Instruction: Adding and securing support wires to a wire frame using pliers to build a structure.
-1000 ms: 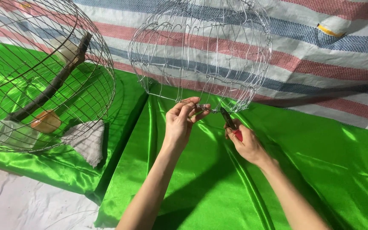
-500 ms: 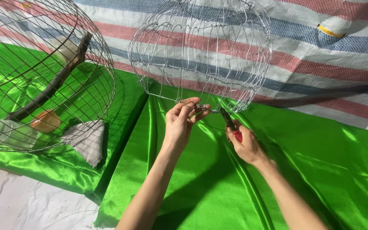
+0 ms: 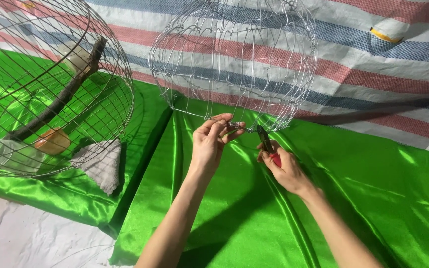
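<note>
Left hand [image 3: 213, 141] pinching bottom rim of round silver wire cage frame [image 3: 234, 62], just above green satin cloth [image 3: 373, 198]; right hand [image 3: 284, 166] closed around red-handled pliers [image 3: 266, 144], jaws pointing up-left at same rim

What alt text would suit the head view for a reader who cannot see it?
A left hand pinches the bottom rim of an unfinished wire cage while the right hand holds red-handled pliers to it, above green satin cloth.

Shiny green cloth [image 3: 373, 198]; striped tarp [image 3: 373, 64] behind, perhaps a backdrop.
</note>
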